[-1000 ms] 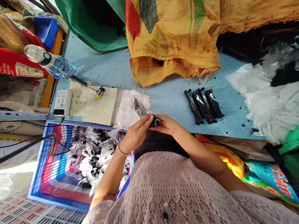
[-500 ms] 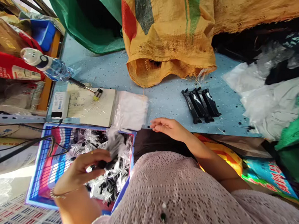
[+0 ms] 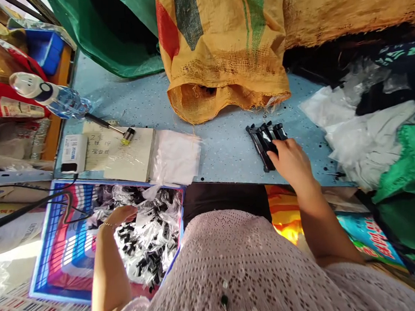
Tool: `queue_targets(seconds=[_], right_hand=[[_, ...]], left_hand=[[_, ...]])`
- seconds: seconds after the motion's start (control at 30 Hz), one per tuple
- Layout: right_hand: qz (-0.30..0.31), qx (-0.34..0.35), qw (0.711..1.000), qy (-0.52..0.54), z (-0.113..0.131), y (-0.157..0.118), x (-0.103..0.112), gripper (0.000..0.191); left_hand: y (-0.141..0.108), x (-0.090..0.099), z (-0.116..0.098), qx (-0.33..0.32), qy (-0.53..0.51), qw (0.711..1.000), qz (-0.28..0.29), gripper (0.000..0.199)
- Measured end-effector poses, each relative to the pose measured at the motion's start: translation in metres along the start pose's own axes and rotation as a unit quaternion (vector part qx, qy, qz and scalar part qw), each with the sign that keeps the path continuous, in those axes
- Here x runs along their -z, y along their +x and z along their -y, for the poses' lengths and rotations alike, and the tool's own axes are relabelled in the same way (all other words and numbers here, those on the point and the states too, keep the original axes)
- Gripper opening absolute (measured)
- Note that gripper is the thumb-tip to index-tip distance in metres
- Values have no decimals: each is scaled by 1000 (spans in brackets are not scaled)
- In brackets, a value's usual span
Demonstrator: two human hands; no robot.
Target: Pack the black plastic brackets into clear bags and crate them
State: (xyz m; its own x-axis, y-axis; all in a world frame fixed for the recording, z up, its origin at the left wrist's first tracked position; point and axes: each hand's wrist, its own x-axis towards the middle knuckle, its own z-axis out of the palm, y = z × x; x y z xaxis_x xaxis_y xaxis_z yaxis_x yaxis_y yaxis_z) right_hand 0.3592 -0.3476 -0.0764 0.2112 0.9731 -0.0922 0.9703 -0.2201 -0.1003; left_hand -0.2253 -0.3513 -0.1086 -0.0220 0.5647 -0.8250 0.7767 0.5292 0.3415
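Observation:
Several long black plastic parts (image 3: pixel 260 147) lie side by side on the blue table. My right hand (image 3: pixel 294 162) is over the right side of this row, its thumb and fingers closed on one of the parts and covering its lower end. Over the blue plastic basket (image 3: pixel 52 230), my left hand (image 3: pixel 120 215) hovers at the pile of black pieces in clear bags (image 3: pixel 152 238). Its fingers are stretched out and seen edge-on, with no packet visible in them. A stack of clear plastic bags (image 3: pixel 175 157) lies on the table edge above the basket.
A notepad (image 3: pixel 128 162) with a black-handled tool (image 3: pixel 109 126) on it, a white device (image 3: pixel 74 153) and a water bottle (image 3: pixel 63 101) stand left. An orange woven sack (image 3: pixel 223 60) and green bag (image 3: pixel 116 48) are behind. Crumpled plastic and cloth (image 3: pixel 361 136) lie right.
My right hand has moved right from the table edge onto the black parts. My left hand has lowered towards the pile, and the bagged black piece it carried no longer shows in it.

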Motion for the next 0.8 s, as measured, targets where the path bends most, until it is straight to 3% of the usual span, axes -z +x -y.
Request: queue_targets(seconds=[0.07,0.13,0.2,0.27,0.33,0.43,0.53,0.67,0.73,0.8], right_hand=[[21,8,1000,-15,1,-3,0,38],[23,21,999,-18,5,-4,-1,39],[9,34,999,-13,9,-3,-2,39],[-14,43,999,0,13,-1,-1,39],[-35,54,998,28,17,3,3,40],[-35,100,989,104,28,12,15,39],[0,182,961,210,52,34,25,40],[42,271,876,396,111,110,21,43],[121,257,815,505,146,163,13,35],[163,212,759,594,176,213,7,27]], left_hand=[[-11,-5,-38,-53,-50,996,54,60],[-23,-12,-88,-190,-97,974,81,52],[-25,-22,-147,-349,-77,934,17,39],[-10,-30,-208,-435,20,891,-126,32],[21,-34,-263,-435,124,860,-236,43],[75,-25,-327,-370,290,840,-272,48],[107,-1,-369,-342,381,815,-273,37],[103,27,-403,-468,327,736,-365,33],[94,31,-409,-528,291,696,-391,34],[91,29,-403,-556,294,677,-383,36]])
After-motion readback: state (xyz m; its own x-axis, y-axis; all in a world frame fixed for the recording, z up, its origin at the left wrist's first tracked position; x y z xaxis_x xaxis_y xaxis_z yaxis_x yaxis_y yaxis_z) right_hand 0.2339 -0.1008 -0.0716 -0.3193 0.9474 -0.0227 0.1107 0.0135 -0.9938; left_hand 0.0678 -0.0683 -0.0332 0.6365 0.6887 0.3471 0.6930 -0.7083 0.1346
